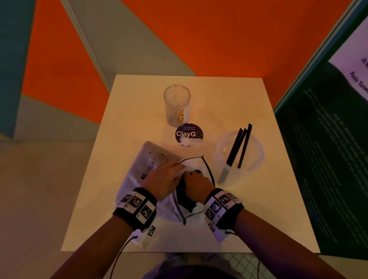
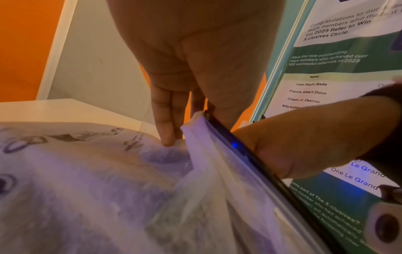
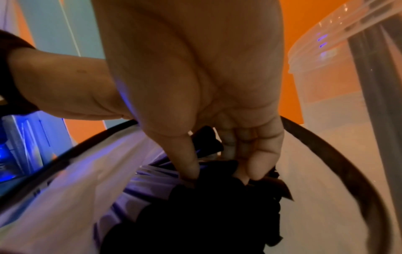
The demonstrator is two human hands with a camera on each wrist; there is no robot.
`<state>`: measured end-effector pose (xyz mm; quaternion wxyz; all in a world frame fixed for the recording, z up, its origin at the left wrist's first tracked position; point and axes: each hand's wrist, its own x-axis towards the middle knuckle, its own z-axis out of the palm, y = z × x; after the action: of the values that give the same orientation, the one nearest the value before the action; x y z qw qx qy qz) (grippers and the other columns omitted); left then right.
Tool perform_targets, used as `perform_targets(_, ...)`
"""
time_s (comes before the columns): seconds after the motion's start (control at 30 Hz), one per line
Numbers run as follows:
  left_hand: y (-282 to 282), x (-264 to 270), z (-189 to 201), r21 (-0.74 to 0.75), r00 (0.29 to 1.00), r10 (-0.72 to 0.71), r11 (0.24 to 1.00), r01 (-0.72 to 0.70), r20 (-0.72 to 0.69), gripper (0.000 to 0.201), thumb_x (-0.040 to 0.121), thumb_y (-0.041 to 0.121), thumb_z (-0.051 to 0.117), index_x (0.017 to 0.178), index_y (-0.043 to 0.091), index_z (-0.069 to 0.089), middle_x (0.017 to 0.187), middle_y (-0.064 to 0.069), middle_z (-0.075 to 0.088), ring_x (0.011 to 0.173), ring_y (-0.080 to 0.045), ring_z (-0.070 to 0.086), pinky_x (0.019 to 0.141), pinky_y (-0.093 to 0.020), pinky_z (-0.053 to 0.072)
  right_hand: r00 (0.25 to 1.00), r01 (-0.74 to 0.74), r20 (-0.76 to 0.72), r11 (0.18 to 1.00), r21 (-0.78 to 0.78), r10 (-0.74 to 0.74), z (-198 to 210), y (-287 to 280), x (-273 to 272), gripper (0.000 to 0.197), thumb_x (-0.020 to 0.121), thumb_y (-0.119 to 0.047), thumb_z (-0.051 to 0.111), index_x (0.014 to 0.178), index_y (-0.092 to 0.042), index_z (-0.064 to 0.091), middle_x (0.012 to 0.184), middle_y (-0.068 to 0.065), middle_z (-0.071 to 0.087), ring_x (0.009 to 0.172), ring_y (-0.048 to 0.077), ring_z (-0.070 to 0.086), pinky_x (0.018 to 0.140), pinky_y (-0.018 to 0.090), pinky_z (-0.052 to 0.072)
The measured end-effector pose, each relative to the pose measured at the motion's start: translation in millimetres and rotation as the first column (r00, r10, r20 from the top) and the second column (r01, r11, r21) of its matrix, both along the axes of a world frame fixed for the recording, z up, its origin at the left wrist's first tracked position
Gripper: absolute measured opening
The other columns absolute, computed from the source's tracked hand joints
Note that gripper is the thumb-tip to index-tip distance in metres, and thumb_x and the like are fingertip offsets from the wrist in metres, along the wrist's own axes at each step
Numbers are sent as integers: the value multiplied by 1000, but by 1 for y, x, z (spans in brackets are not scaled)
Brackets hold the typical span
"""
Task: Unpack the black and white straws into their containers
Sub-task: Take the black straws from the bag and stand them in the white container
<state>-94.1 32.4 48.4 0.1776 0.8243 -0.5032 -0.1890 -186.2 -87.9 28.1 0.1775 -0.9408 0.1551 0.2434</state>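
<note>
Now both hands work at a white bag on the near counter. Left hand pinches the bag's open edge; right hand reaches inside, fingers curled around black straws. Three black straws lean in the right cup; the far cup stands empty

**Straws, bag and two clear containers**

Lying near centre: white plastic bag, mouth open, dark straws bunched inside. Standing right of it: wide clear cup with three black straws leaning inside. Standing far centre: tall clear container, upright.
</note>
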Motion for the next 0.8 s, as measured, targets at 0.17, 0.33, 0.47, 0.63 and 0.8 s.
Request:
perform_targets(0.17, 1, 1, 2, -13, 1000, -4, 1000, 4, 24, 40, 96, 21, 52, 135, 18, 49, 146, -1, 42, 132, -24, 41, 104, -39, 42, 998, -17, -67, 1000, -16, 16, 3, 1, -3, 55, 100, -24, 41, 146, -3, 20, 144, 22, 32, 127, 40, 40, 101, 50, 41)
perform_targets(0.33, 0, -1, 3, -28, 996, -19, 999, 21, 84, 36, 95, 20, 52, 130, 17, 55, 145, -2, 43, 134, -23, 38, 106, -37, 39, 998, -59, -36, 996, -60, 57, 19, -6, -10, 44, 100, -23, 40, 137, -1, 33, 133, 20, 46, 117, 38, 50, 94, 48, 45)
perform_targets(0.47, -9, -8, 8, -118, 981, -69, 989, 91, 180, 38, 86, 25, 61, 123, 16, 60, 142, -5, 45, 138, -26, 31, 111, -44, 20, 985, -164, -56, 985, -60, 160, 54, -25, -18, 31, 100, -19, 39, 123, 1, 45, 122, 20, 54, 107, 35, 56, 80, 38, 44)
perform_targets(0.63, -37, -26, 12, -150, 978, -155, 973, 176, 139, 65, 76, 43, 67, 132, 19, 45, 136, 0, 47, 131, -21, 33, 110, -42, 23, 975, -210, -102, 971, -116, 199, 114, -56, -34, 26, 100, -17, 39, 115, 0, 51, 114, 17, 58, 100, 32, 59, 71, 33, 39)
perform_targets(0.8, -70, -36, 14, -123, 995, -99, 988, 96, -13, 64, 80, 46, 65, 135, 30, 34, 111, 6, 64, 99, -15, 57, 83, -23, 37, 969, -244, -80, 960, -134, 235, 168, -89, -57, 20, 98, -17, 45, 111, -5, 53, 108, 14, 58, 88, 27, 56, 68, 32, 35)
